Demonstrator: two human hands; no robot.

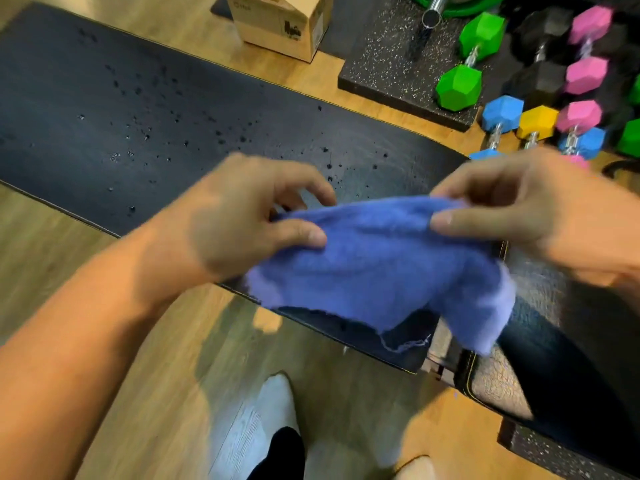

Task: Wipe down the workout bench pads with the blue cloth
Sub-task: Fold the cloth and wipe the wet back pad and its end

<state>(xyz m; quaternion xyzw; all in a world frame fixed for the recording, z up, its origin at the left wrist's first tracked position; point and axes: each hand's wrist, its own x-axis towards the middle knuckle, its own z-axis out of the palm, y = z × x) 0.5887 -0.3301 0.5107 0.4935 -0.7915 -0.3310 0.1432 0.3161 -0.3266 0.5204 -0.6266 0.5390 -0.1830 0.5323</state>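
Cloth of fuzzy blue fabric with a frayed hem (377, 268) is held stretched in the air just above the near end of the long black padded bench back pad (173, 133). It is pinched at its upper edge by the left hand (242, 220) on one side and by the right hand (519, 209) on the other, thumb and fingers closed on the fabric. Droplets (145, 133) are scattered across the back pad, so wiping there appears barely begun, if at all. The shorter black seat pad (554, 341) at the right is judged untouched too, though its surface is blurred. Beyond the bench, coloured hexagonal dumbbells (485, 46) and a cardboard box (280, 22) are seen on the wooden floor (104, 341).
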